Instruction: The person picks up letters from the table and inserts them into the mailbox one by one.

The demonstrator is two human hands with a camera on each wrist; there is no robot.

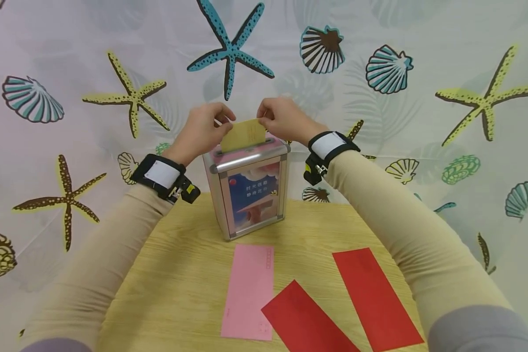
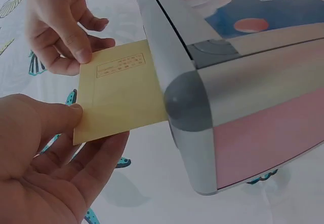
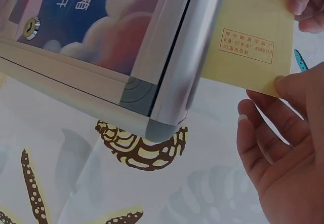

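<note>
A yellow envelope (image 1: 243,135) stands upright, its lower part inside the slot on top of a pink, silver-edged letter box (image 1: 248,159). My left hand (image 1: 204,128) pinches the envelope's upper left corner between thumb and fingers. At the opposite upper corner my right hand (image 1: 287,117) pinches it the same way. Red print shows on the envelope (image 2: 121,89) in the left wrist view, and the letter box (image 2: 228,112) fills the right side there. How far the envelope reaches inside is hidden by the box.
On the wooden table (image 1: 171,274) lie a pink envelope (image 1: 248,293) in front of the box and two red envelopes, one nearer the middle (image 1: 305,318) and one to the right (image 1: 376,298). A cloth with starfish and shells (image 1: 264,93) hangs behind. The box's front has a lock (image 3: 31,28).
</note>
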